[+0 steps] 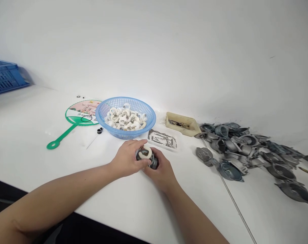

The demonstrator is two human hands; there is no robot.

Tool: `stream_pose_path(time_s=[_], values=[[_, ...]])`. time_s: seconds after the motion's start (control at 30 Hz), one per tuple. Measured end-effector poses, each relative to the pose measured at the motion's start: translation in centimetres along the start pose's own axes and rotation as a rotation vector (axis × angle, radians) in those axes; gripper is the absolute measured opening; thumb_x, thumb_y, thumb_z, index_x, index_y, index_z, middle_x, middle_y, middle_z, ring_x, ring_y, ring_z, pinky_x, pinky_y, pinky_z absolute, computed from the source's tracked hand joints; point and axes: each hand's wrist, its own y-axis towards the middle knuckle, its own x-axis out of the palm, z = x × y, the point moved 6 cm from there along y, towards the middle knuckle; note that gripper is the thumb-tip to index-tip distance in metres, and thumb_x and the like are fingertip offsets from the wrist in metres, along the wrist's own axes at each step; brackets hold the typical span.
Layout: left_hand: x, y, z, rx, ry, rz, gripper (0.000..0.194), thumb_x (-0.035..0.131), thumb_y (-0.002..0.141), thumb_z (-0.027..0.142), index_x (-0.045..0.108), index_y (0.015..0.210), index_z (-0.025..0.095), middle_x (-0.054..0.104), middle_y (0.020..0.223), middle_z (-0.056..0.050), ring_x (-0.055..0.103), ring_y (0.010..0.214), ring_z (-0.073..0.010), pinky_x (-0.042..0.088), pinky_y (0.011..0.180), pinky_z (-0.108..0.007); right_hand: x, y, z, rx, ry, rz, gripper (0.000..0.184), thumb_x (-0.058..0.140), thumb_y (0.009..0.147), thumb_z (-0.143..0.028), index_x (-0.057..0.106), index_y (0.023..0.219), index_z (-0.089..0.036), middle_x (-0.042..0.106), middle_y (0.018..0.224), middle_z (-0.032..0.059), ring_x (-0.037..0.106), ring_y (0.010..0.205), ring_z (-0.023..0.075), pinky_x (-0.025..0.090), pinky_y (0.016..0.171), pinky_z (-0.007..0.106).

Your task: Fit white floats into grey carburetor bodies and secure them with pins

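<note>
A grey metal housing (154,163) is gripped by a left hand (127,159) and a right hand (161,170) over a white table (42,162), with a white ring (145,152) shown on its upper side. Both hands are closed around the piece from either side, and much of the housing is hidden by the fingers.

Just ahead of the hands, a blue plastic basket (110,126) is seen heaped with white rings (124,118), with grey metal showing among them. A clear tray of thin metal pins (162,140) is placed near the basket, close to the left hand's fingertips, and a shallow cream tray (182,123) holding dark metal pieces is set behind it, against the wall.

To the right, a large pile of grey cast-metal housings (235,145) is spread across the table. On the left, a green hand fan (82,113) is laid flat beside the basket, with small black rings (86,118) lying on its face. A thin wire (91,142) is seen near its handle. A blue plastic crate (5,76) is seen at the far left edge of the frame.
</note>
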Motion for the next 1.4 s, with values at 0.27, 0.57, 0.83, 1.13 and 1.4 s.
stream_pose_path(time_s=[0.27, 0.57, 0.83, 1.13, 1.4], values=[[0.1, 0.0, -0.6, -0.151, -0.078, -0.023, 0.062, 0.068, 0.066, 0.039, 0.047, 0.121, 0.019, 0.061, 0.11, -0.006, 0.056, 0.104, -0.0246, 0.045, 0.091, -0.038, 0.0, 0.1, -0.1, 0.013, 0.025, -0.003, 0.05, 0.068, 0.06, -0.032, 0.055, 0.108, -0.023, 0.065, 0.101, 0.0031, 0.061, 0.088, 0.0218, 0.049, 0.076, 0.035], [-0.1, 0.0, 0.4, 0.035, -0.065, 0.007, 0.058, 0.061, 0.069, 0.022, 0.047, 0.125, 0.018, 0.063, 0.112, -0.006, 0.057, 0.101, -0.0238, 0.05, 0.085, -0.038, 0.0, 0.2, -0.1, 0.013, -0.025, -0.016, 0.053, 0.067, 0.061, -0.034, 0.054, 0.111, -0.024, 0.064, 0.105, 0.0025, 0.059, 0.095, 0.0227, 0.048, 0.083, 0.037], [-1.2, -0.1, 1.0, 0.207, -0.135, 0.102, 0.026, 0.049, 0.078, 0.014, 0.07, 0.093, 0.015, 0.063, 0.113, -0.013, 0.059, 0.107, -0.0207, 0.047, 0.094, -0.036, 0.1, 0.2, 0.5, 0.01, -0.019, -0.026, 0.056, 0.067, 0.059, -0.033, 0.052, 0.112, -0.024, 0.063, 0.103, 0.0026, 0.059, 0.094, 0.0224, 0.048, 0.082, 0.037], [-0.8, -0.2, 0.7, 0.2, -0.026, 0.176, 0.02, 0.071, 0.064, 0.026, 0.071, 0.081, 0.016, 0.066, 0.104, -0.013, 0.064, 0.093, -0.0232, 0.053, 0.085, -0.036, 0.1, 0.1, 0.1, -0.009, -0.081, 0.024, 0.05, 0.065, 0.06, -0.033, 0.054, 0.108, -0.024, 0.064, 0.1, 0.0023, 0.06, 0.088, 0.0212, 0.049, 0.077, 0.035], [-1.2, -0.3, 1.1, 0.151, -0.002, 0.298, 0.02, 0.078, 0.054, 0.026, 0.069, 0.068, 0.014, 0.067, 0.095, -0.014, 0.066, 0.083, -0.0224, 0.057, 0.076, -0.033, 0.1, 0.0, 0.4, 0.017, -0.112, 0.034, 0.053, 0.064, 0.06, -0.036, 0.053, 0.11, -0.023, 0.064, 0.098, 0.0022, 0.06, 0.085, 0.0203, 0.049, 0.076, 0.035]])
